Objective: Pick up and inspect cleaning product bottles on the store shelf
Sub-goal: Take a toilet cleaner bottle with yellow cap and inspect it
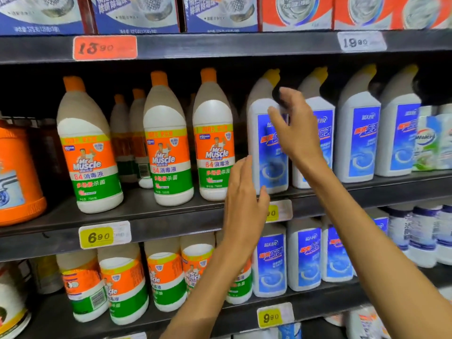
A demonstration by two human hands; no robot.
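A white toilet-cleaner bottle [266, 167] with a blue label and a yellow angled cap stands upright on the middle shelf [146, 216], leftmost in a row of the same bottles [357, 138]. My right hand [293, 126] is raised in front of its shoulder with fingers loosely spread and the thumb by the top of the label; whether it touches the bottle is unclear. My left hand [244, 199] is lower, fingers straight and pointing up, beside the bottle's lower left side and holding nothing. Left of it stand Mr Muscle bottles [212, 143] with orange caps.
An orange tub [17, 172] sits at the far left of the middle shelf. Boxed products [137, 13] fill the shelf above, and more bottles [303, 258] line the shelf below. Price tags [97, 237] hang on the shelf edges. Walch packs [430, 143] stand at the far right.
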